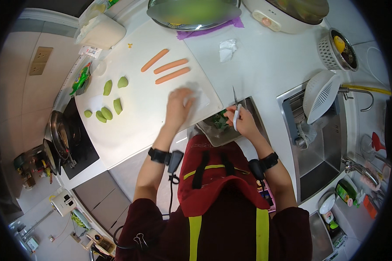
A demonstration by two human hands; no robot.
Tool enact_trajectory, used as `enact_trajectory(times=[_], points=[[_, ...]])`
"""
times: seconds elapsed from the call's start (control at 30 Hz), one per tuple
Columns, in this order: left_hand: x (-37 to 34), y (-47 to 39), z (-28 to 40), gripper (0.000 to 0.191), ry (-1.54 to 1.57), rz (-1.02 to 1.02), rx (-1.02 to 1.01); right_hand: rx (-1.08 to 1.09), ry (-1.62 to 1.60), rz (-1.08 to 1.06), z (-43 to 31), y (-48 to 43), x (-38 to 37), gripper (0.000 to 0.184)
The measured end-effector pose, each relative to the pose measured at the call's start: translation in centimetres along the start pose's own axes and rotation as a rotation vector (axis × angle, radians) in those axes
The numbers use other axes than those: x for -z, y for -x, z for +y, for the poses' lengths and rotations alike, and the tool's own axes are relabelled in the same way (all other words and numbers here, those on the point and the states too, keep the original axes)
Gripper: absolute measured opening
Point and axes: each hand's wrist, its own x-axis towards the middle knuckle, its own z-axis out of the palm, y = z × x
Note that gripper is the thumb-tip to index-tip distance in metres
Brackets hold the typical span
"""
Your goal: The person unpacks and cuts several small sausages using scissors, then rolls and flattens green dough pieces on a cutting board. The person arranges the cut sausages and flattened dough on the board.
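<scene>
My right hand [245,122] grips white-handled scissors [237,114], blades pointing away from me, over a drawn-out bin [220,138] with dark green scraps at the counter's edge. Above the near right part of a large white cutting mat [140,107] is my left hand [179,104]. It is slightly blurred, thumb apart from the fingers, and I see nothing in it. Beyond it lie three peeled sausages [172,66], two side by side and one angled apart. Several green dough pieces [106,113] are spread over the mat's left side.
A tub of white powder [104,32] stands at the back left. A glass lid [196,24] rests on a purple cloth [212,30], near a crumpled tissue [227,50] and a white electric cooker [281,19]. The steel sink [326,146] is on the right, black cooktop [81,143] on the left.
</scene>
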Motion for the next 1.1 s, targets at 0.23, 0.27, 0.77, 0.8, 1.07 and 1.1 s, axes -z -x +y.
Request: enact_trajectory(times=[0.23, 0.27, 0.77, 0.8, 1.07, 1.1], points=[[0.2, -2.1, -3.1, 0.031, -0.056, -0.236, 0.312, 0.168, 0.136, 0.087, 0.3, -5.0, -4.6, 0.023], [0.1, -1.7, -3.0, 0.031, -0.104, -0.256, 0.314, 0.168, 0.192, 0.106, 0.6, -5.3, -4.7, 0.023], [-0.3, 0.3, -1.9, 0.061, -0.31, -0.216, 0.286, 0.136, 0.202, 0.121, 0.9, -5.4, -6.5, 0.019], [-0.3, 0.6, -1.7, 0.061, -0.301, -0.211, 0.293, 0.174, 0.23, 0.112, 1.0, -5.5, -6.7, 0.019], [-0.8, 0.3, -1.4, 0.06, -0.34, -0.217, 0.322, 0.258, 0.524, 0.174, 2.0, -6.4, -7.6, 0.021], [-0.8, 0.2, -1.5, 0.058, -0.355, -0.233, 0.321, 0.233, 0.556, 0.185, 1.9, -6.4, -7.6, 0.021]])
